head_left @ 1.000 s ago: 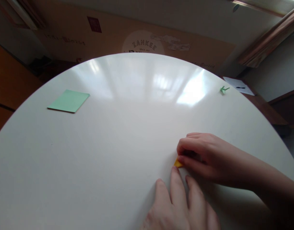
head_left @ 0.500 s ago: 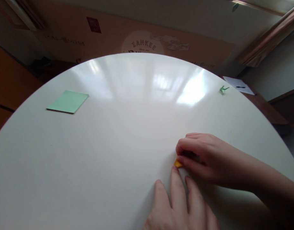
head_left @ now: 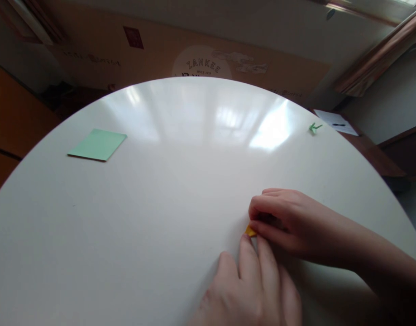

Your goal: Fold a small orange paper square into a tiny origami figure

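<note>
Between thumb and curled fingers, my right hand [head_left: 289, 222] pinches a small yellow piece of folded paper [head_left: 250, 231] against the white table. Only one corner of the paper shows; the rest is hidden under the right hand. From the bottom edge reaches my left hand [head_left: 251, 285], its fingers stretched forward and lying low on the table. One left fingertip touches the near edge of the yellow paper, and another finger lies close beside the right thumb.
A stack of light green square paper [head_left: 98, 145] lies on the left of the round white table [head_left: 143, 194]. At the far right stands a small green folded paper piece [head_left: 313, 128]. Beyond the rim are a white sheet [head_left: 337, 122] with a dark pen and a printed cardboard panel [head_left: 160, 54].
My left hand has shifted slightly left, and one of its fingers has moved forward beside the right thumb. The right hand keeps its pinch on the yellow paper.
</note>
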A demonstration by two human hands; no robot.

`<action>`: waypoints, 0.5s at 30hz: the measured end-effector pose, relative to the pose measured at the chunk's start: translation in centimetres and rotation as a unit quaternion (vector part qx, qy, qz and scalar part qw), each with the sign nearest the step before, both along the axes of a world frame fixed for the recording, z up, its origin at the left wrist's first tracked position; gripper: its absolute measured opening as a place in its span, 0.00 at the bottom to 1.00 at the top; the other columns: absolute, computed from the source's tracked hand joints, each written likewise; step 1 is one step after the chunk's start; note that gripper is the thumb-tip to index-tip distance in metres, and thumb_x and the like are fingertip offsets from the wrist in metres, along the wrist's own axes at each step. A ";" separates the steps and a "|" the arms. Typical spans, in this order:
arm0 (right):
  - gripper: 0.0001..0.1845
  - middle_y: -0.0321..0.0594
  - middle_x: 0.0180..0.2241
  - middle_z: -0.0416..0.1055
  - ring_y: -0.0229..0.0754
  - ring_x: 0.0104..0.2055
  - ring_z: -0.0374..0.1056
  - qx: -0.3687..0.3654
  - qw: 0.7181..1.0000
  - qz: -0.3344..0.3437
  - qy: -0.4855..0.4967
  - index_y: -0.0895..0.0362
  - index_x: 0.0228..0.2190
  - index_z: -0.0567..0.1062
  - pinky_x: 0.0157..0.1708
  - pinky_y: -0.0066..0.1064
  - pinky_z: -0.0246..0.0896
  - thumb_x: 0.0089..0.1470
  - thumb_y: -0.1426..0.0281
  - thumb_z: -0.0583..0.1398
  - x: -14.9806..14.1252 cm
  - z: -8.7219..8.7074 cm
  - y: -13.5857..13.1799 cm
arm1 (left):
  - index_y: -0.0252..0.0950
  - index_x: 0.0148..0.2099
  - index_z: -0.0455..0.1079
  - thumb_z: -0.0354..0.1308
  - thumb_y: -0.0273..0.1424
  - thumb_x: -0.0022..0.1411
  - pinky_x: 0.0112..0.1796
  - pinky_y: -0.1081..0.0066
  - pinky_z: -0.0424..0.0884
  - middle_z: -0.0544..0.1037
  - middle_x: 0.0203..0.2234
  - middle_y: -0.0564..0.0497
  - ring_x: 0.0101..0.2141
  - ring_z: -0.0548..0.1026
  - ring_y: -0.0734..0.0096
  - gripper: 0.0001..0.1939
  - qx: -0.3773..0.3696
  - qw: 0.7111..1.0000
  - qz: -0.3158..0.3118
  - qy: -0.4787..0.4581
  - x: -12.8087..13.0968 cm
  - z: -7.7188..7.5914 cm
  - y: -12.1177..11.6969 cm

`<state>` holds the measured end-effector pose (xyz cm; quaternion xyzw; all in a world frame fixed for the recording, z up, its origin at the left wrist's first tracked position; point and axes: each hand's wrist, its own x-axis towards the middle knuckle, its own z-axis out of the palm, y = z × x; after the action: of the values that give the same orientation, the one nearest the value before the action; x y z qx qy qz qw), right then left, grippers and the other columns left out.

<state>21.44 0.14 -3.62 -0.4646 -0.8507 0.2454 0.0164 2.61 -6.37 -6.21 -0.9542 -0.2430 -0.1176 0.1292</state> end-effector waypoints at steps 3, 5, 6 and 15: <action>0.07 0.32 0.26 0.70 0.36 0.29 0.63 -0.007 1.000 -0.026 -0.001 0.55 0.28 0.71 0.29 0.29 0.53 0.59 0.72 0.59 0.0 -0.1 -0.2 | 0.29 0.54 0.72 0.49 0.21 0.65 0.29 0.69 0.77 0.81 0.49 0.37 0.45 0.82 0.54 0.18 0.007 1.000 -0.006 0.010 -0.1 -0.1 0.3; 0.06 0.32 0.27 0.71 0.36 0.29 0.64 -0.011 0.998 -0.062 0.001 0.55 0.28 0.72 0.29 0.29 0.55 0.58 0.70 0.60 0.0 -0.1 -0.4 | 0.29 0.54 0.72 0.50 0.21 0.64 0.28 0.69 0.76 0.81 0.49 0.37 0.44 0.82 0.54 0.18 0.009 1.000 -0.005 0.003 -0.1 -0.1 0.4; 0.06 0.32 0.27 0.71 0.36 0.29 0.65 -0.014 0.997 -0.079 0.003 0.54 0.28 0.73 0.29 0.28 0.56 0.58 0.70 0.61 0.0 -0.1 -0.4 | 0.30 0.54 0.72 0.50 0.21 0.64 0.27 0.69 0.75 0.81 0.49 0.38 0.43 0.82 0.54 0.18 0.011 1.000 -0.001 -0.004 0.0 -0.1 0.4; 0.05 0.33 0.30 0.74 0.33 0.29 0.68 -0.028 0.992 -0.054 0.110 0.56 0.30 0.77 0.29 0.23 0.60 0.56 0.78 0.63 1.3 -0.1 -0.1 | 0.31 0.47 0.72 0.53 0.21 0.63 0.27 0.67 0.71 0.82 0.48 0.37 0.43 0.82 0.54 0.12 0.006 0.998 0.026 -0.062 0.4 -1.5 -0.2</action>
<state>22.73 0.05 -3.74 -0.4805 -0.8099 0.3178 0.1105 2.99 -6.57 -7.71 -0.9375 -0.2747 -0.1749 0.1229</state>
